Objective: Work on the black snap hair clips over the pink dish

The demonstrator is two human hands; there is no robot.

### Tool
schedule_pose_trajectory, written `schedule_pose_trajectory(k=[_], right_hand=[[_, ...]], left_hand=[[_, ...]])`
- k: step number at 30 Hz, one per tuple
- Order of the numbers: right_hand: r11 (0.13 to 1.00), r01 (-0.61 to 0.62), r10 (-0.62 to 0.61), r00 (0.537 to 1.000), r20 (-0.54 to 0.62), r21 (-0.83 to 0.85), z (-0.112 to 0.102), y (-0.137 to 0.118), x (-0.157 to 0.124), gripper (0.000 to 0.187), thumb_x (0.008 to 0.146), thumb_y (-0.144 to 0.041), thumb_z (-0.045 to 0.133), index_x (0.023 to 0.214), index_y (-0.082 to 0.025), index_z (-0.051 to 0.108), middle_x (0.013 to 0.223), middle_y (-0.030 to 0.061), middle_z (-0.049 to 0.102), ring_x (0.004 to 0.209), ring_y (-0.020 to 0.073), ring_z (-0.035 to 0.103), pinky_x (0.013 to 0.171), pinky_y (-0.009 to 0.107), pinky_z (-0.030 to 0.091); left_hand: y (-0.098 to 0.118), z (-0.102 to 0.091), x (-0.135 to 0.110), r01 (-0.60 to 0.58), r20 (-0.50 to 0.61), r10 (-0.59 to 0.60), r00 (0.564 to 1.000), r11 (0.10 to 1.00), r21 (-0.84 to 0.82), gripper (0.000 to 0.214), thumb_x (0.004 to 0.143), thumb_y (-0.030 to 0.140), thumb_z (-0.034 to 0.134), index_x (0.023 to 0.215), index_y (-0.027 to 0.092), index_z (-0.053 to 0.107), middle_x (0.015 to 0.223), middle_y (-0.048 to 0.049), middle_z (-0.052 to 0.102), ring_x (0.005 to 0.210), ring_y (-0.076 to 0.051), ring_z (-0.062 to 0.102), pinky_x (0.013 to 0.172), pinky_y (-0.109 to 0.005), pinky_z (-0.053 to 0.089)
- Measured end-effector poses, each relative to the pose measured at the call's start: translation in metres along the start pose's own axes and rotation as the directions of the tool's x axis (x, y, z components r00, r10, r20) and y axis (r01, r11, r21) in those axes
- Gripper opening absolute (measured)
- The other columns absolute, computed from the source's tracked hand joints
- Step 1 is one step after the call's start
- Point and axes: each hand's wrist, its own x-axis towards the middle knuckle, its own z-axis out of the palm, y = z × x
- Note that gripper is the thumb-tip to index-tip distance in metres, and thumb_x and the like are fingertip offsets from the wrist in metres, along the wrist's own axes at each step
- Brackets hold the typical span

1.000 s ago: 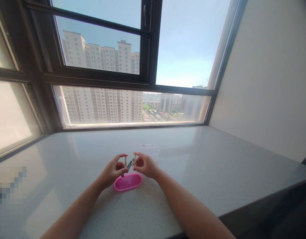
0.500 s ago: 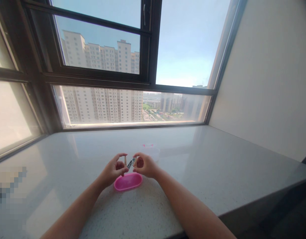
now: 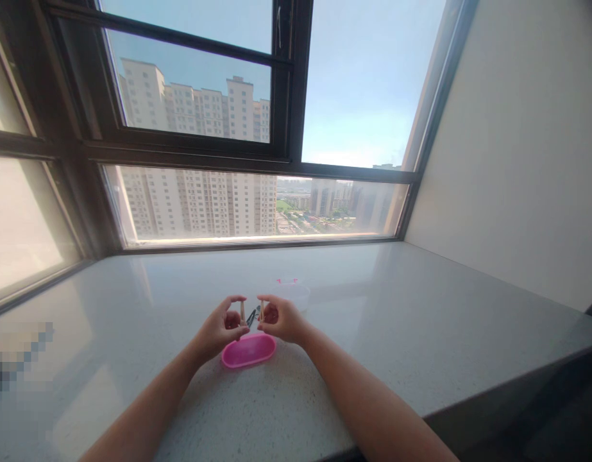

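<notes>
Above the counter, my left hand is closed, pinching a short pale stick-like piece lengthwise between thumb and forefinger. My right hand is closed in the same way on a similar pale piece. The two pieces stand roughly upright, facing each other with a small gap between them. In that gap shows a slim dark object, too small to name; I cannot tell whether anything touches it. Just below the fingertips sits a pink oval tray with nothing visible inside.
Behind my right hand stands a clear plastic container, partly hidden, with a pink-ended clear part beyond it. The speckled pale counter reaches a dark-framed window at the back and a white wall at right.
My right hand's pale piece now stands a little more upright. Both hands otherwise stay in nearly the same place, each with its piece; the tray barely shifts in view.
</notes>
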Motion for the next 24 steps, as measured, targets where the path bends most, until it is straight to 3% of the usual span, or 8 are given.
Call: schedule_pose_trajectory(k=[17,24], right_hand=[[1.0,0.004,-0.003,1.0,-0.021,0.024,0.0009,0.0005,0.0016,0.072,0.064,-0.014,0.068,0.13,-0.011,0.041,0.084,0.0048,0.064,0.072,0.0151,0.062,0.07,0.031,0.051],[1.0,0.013,-0.013,1.0,-0.016,0.009,0.0013,0.0025,0.0015,0.069,0.064,-0.013,0.068,0.128,-0.014,0.043,0.083,0.0033,0.064,0.071,0.0146,0.062,0.069,0.03,0.051]], left_hand=[[0.0016,0.0007,-0.0013,0.003,0.006,-0.003,1.0,1.0,0.009,0.058,0.07,0.024,0.066,0.12,0.018,0.036,0.062,0.0049,0.058,0.054,-0.011,0.052,0.052,-0.023,0.043],[-0.0012,0.0005,-0.0011,-0.005,0.008,0.005,1.0,1.0,0.016,0.057,0.071,0.023,0.065,0.12,0.018,0.036,0.063,0.0047,0.058,0.055,-0.011,0.052,0.052,-0.023,0.043]])
